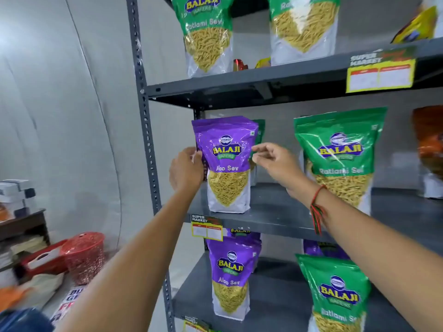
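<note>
A purple Aloo Sev pouch (227, 164) stands upright near the left end of the middle shelf (275, 212) of a grey metal rack. My left hand (185, 168) grips the pouch's left edge, fingers curled round it. My right hand (273, 161) hovers just off the pouch's right edge with relaxed, slightly bent fingers and holds nothing; whether its fingertips touch the pouch is unclear. A green pouch is partly hidden behind the purple one.
A green Ratlami Sev pouch (340, 159) stands to the right on the same shelf. More green pouches (208, 34) sit on the shelf above, and a purple pouch (231, 276) and a green one on the shelf below. A red basket (84, 257) and clutter lie on the floor at left.
</note>
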A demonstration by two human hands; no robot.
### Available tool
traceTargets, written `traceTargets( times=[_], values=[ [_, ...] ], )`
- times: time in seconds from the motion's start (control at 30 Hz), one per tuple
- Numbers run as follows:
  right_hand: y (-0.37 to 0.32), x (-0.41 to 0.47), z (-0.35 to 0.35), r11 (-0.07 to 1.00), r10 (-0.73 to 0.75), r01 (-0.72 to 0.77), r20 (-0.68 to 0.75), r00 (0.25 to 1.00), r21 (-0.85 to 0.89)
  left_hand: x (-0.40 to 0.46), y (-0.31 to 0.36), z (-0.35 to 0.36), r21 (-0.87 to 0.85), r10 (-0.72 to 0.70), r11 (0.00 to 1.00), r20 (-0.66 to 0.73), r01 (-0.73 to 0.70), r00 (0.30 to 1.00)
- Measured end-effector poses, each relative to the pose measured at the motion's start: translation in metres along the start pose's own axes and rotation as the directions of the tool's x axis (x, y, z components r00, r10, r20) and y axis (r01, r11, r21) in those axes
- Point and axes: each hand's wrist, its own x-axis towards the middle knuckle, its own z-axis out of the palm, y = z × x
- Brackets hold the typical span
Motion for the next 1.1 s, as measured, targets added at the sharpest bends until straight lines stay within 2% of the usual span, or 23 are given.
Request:
traceTargets(
  times=[0.13,0.2,0.3,0.5,0.63,0.8,0.97,1.1],
  values=[
    [0.044,0.029,0.017,0.984,0.175,-0.175,-0.006,0.985,-0.013,0.012,-0.033,0.028,0.147,-0.164,0.979,0.184,0.138,0.969],
    [0.063,0.043,0.024,0.973,0.228,-0.228,0.014,0.974,0.042,0.015,-0.043,0.041,0.137,-0.17,0.981,0.245,0.139,0.955],
    [0.08,0.055,0.031,0.948,0.266,-0.276,0.078,0.961,0.156,0.018,-0.055,0.058,0.077,-0.119,0.992,0.255,0.103,0.96],
    [0.097,0.064,0.036,0.934,0.212,-0.218,0.053,0.976,0.284,0.022,-0.06,0.075,-0.046,-0.002,0.999,0.095,0.006,0.995],
    [0.099,0.066,0.036,0.941,0.168,-0.174,0.046,0.985,0.291,0.027,-0.054,0.082,-0.09,-0.052,0.995,-0.025,0.05,0.998],
    [0.097,0.063,0.033,0.945,0.152,-0.145,-0.001,0.988,0.294,0.025,-0.048,0.081,-0.113,-0.169,0.981,-0.109,0.156,0.98],
    [0.089,0.047,0.029,0.94,0.193,-0.165,-0.068,0.979,0.299,0.013,-0.041,0.067,-0.174,-0.224,0.964,-0.118,0.202,0.967],
    [0.07,0.023,0.026,0.938,0.209,-0.169,-0.105,0.972,0.302,-0.008,-0.031,0.047,-0.2,-0.196,0.965,-0.136,0.167,0.971]
  ],
)
